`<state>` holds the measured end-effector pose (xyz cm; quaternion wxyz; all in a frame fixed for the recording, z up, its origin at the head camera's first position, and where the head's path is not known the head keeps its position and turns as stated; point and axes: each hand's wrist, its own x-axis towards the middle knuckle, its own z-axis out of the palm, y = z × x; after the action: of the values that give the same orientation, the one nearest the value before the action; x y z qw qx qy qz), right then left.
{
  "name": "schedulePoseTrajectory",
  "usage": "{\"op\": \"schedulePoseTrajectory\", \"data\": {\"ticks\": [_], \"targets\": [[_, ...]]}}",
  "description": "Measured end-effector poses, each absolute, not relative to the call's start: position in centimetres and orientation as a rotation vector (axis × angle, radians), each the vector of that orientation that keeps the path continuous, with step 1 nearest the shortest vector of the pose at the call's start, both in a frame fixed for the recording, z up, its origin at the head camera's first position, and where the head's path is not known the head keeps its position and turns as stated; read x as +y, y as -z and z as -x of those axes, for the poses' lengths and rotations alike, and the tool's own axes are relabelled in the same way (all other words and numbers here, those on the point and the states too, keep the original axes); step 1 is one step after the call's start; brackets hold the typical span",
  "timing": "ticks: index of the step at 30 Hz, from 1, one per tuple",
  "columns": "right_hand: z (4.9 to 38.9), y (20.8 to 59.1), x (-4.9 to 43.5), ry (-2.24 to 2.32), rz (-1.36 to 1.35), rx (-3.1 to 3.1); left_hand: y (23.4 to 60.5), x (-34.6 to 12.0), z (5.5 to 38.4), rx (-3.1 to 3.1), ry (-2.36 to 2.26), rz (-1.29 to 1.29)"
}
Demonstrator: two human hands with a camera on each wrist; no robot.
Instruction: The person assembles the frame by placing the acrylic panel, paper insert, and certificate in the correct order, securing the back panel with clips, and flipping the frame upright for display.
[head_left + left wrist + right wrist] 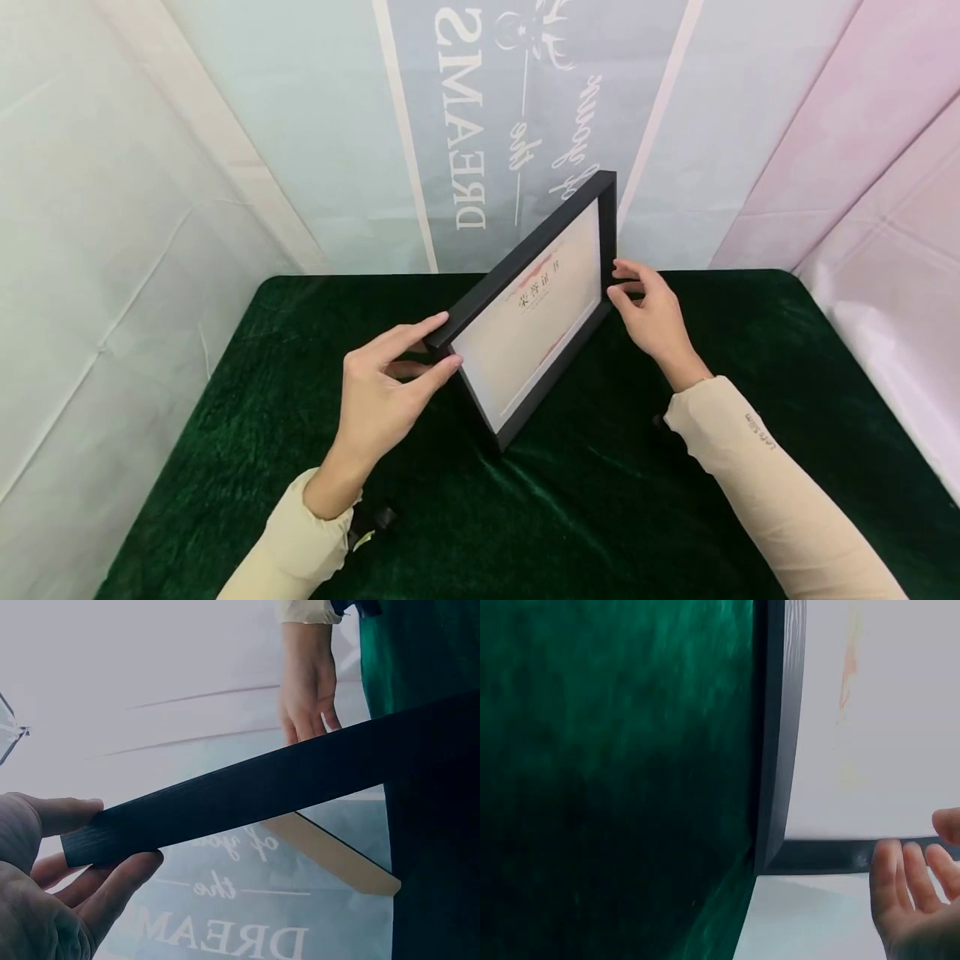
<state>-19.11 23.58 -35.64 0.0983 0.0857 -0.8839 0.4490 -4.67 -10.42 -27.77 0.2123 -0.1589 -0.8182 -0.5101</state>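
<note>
A black picture frame [543,250] holding a pale certificate [536,325] stands on edge on the green cloth, turned at an angle. My left hand [382,392] pinches its near upper corner, thumb on the front side and fingers over the top and behind. In the left wrist view, the left hand [67,885] grips the end of the frame's dark edge [225,795]. At the far side edge is my right hand [652,321], its fingers loosely bent and thumb apart; in the right wrist view its fingertips [889,847] overlap the frame's border, and contact is uncertain.
Dark green velvet cloth [300,333] covers the table. Behind it hangs a printed backdrop [330,125] with lettering, and white fabric [90,250] hangs at the left. A tan blunt-ended strip [337,851] shows below the frame in the left wrist view.
</note>
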Motion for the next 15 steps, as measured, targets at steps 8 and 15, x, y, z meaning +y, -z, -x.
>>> {"op": "schedulePoseTrajectory", "data": {"ticks": [8, 15], "targets": [[21.3, 35.8, 25.4, -1.399, -0.229, -2.637, 27.8, -11.2, 5.5, -2.284, 1.466, 0.42], [23.3, 35.5, 25.9, -1.418, -0.274, -2.708, 27.7, -11.3, 5.6, -2.287, 1.479, 0.414]]}}
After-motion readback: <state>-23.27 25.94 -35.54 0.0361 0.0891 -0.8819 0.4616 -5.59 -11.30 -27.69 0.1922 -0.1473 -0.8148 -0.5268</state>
